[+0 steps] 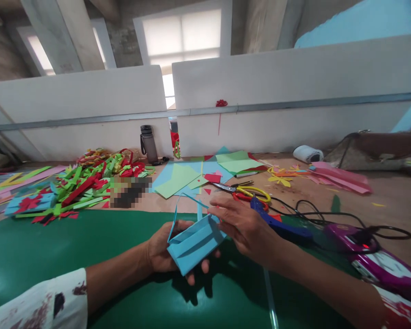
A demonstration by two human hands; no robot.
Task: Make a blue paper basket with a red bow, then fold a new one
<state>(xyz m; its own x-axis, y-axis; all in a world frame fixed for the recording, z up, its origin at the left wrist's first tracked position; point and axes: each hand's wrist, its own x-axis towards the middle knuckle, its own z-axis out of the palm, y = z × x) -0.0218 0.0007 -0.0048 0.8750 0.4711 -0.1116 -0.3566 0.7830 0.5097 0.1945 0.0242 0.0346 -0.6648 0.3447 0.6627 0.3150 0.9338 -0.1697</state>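
Note:
A small light-blue paper bag [196, 246] with a thin paper strip handle is tilted above the green mat [116, 256]. My left hand [164, 249] cradles it from below and behind, with fingertips showing under its lower edge. Over the bag's upper right end, my right hand [245, 224] has its fingers closed on the rim near one end of the handle. Just beyond my right hand lie scissors with yellow handles [260, 193] and a blue glue gun [277, 221]. A clear glue stick [270, 297] rests on the mat.
A heap of green and red paper pieces [92, 183] lies at left. Behind it stands a grey bottle [149, 144]. Paper sheets [178, 178] cover the table's middle. Black cables [308, 212] run to a purple power strip [380, 260] at right. A brown bag [380, 151] stands against the partition.

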